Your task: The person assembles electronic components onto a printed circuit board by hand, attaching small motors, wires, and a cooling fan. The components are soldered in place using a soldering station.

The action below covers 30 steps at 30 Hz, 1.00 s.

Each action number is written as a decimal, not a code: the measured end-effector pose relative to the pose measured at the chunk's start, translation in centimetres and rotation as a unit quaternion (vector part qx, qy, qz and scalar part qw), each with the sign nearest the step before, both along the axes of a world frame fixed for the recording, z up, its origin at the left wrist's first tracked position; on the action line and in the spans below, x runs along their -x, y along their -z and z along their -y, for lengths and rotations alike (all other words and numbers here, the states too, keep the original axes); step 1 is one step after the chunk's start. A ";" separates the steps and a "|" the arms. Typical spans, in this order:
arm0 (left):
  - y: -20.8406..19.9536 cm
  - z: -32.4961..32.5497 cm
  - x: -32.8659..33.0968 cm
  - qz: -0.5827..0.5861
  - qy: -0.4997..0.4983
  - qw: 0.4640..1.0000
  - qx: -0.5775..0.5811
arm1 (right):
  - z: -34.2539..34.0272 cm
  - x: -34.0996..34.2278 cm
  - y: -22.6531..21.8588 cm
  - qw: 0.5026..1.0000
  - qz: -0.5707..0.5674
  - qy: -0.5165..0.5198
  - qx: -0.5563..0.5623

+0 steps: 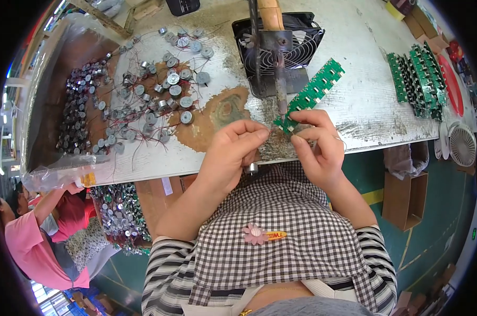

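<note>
Far left, lower corner: another person in a pink top (22, 247), arm raised toward a clear plastic bag (59, 174) at the counter's edge.

Left part of the counter (365, 100): a heap of small round silver motors (83, 105) with thin red leads, thinning toward the middle into loose single pieces (167, 79). More of them lie in a bin (120, 210) below the counter edge.

Centre: left hand (230, 158), fingers curled, thumb and forefinger pinched narrow near the lower end of the green circuit-board strip (309, 95); what lies between the fingertips is too small to tell. Behind it, a black fan (302, 47) and an upright metal tool on a stand (278, 63).

Centre-right: right hand (317, 145), closed on the strip's lower end, thumb under and forefinger over. The strip slants up and to the right, above the counter.

Handling, by judgement: the strip looks light, thin and stiff, probably scored between sections, so it could snap if bent. Best taken by its bare edges, close to the working end, away from the soldered faces.

Right: stack of like green strips (417, 79) standing on edge; a red tray (452, 84); a small white fan (462, 145); a cardboard box (404, 197) on the floor.
</note>
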<state>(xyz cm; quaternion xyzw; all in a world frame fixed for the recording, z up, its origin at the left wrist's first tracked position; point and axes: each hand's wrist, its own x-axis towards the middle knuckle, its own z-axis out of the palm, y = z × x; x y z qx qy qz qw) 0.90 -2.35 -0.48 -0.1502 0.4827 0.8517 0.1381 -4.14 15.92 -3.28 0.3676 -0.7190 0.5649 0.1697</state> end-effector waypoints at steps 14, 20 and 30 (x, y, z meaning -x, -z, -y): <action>-0.1 -1.4 0.0 -0.108 -0.013 0.971 0.212 | -0.5 -0.2 -0.5 0.999 0.004 -0.035 0.013; 0.0 -1.3 0.5 -0.103 -0.016 0.988 0.113 | -0.5 -0.1 -0.6 0.999 -0.002 -0.032 0.018; 0.2 -2.0 0.6 -0.116 -0.063 0.983 0.125 | -0.2 -0.3 -1.1 1.000 -0.009 -0.012 -0.009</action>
